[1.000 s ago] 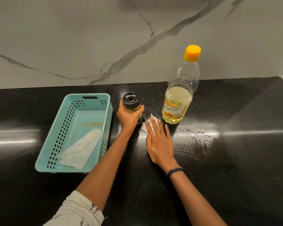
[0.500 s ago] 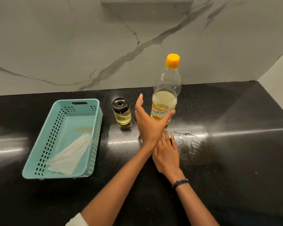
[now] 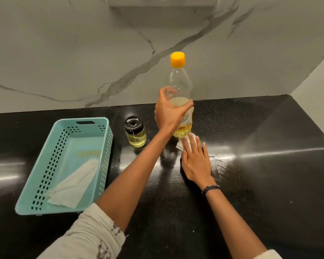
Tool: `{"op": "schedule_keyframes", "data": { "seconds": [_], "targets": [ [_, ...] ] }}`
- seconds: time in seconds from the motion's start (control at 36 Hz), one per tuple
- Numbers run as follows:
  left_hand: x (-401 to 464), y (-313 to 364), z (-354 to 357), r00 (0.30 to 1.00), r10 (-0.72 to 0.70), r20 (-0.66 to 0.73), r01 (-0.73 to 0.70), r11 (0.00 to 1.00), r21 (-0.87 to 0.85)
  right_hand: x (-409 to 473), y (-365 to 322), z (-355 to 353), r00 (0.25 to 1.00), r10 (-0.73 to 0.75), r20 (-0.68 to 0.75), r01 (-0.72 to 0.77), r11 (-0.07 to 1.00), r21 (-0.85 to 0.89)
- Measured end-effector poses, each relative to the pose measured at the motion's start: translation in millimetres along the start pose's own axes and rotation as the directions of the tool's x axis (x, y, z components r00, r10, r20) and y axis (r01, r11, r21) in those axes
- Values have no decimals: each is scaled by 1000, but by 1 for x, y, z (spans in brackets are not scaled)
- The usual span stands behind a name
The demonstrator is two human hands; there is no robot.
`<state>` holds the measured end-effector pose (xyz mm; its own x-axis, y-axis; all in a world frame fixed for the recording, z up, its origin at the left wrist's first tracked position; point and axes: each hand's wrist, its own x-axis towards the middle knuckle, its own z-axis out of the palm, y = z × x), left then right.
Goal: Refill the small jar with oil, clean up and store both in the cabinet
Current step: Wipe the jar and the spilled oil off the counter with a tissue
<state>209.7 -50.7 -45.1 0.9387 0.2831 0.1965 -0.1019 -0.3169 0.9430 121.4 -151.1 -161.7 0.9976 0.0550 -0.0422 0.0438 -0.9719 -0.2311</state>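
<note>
A second before, our left hand (image 3: 168, 113) had been wrapped round the small jar (image 3: 135, 131); by this moment it had let the jar go, crossed to the right, and curled its fingers and thumb round the waist of the oil bottle (image 3: 180, 94). The jar stood alone on the black tabletop (image 3: 269, 165), just left of the bottle, its dark lid on and yellow oil showing well up its glass. We could not tell whether the bottle's base was still on the tabletop or just clear of it. Our right hand (image 3: 195, 161), fingers straight and flat, pressed a white tissue (image 3: 190, 141) against the tabletop at the foot of the bottle, a little nearer to it than a second earlier. A smeared sheen lay right of the bottle, beside that hand. Well left of the bottle sat the teal basket (image 3: 103, 143) with a folded tissue (image 3: 73, 186) inside. We judged the refill done and the wiping under way, with the bottle probably being moved so the tissue could reach beneath it; storing both in the cabinet remained.
</note>
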Motion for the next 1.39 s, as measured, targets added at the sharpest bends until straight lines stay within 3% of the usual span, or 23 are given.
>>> {"op": "schedule_keyframes", "data": {
  "seconds": [0.14, 0.31, 0.44, 0.64, 0.83, 1.08, 1.28, 1.39],
  "targets": [
    [9, 3, -24, 998, 66, -15, -66, 998, -21, 32, -35, 0, 999, -20, 47, 19, 999, 39],
    [8, 1, -38, 998, 59, -4, -59, 998, -1, 21, -68, 8, 963, -260, 67, 255, 964, 75],
    [-2, -3, -40, 999, 41, 19, -41, 999, 9, -9, -37, 11, 921, -384, 55, 383, 923, 34],
    [-12, -2, -40, 999, 34, 34, -35, 999, 26, 10, 9, -4, 991, -130, 24, 131, 987, -93],
    [-18, -8, -40, 999, 25, 39, -26, 999, 42, -31, 23, -6, 999, 51, 4, -51, 999, -8],
    [-23, -14, -34, 998, 45, 53, -48, 997, 64, -133, 30, -6, 999, 54, 5, -54, 998, 35],
    [-26, -18, -38, 993, -6, 116, 2, 999, 33, -75, 27, -8, 998, 63, 31, -62, 998, -6],
    [-52, -21, -52, 997, 5, 82, -11, 998, 64, -62, 22, -10, 998, 58, 37, -57, 998, -12]
  ]
}}
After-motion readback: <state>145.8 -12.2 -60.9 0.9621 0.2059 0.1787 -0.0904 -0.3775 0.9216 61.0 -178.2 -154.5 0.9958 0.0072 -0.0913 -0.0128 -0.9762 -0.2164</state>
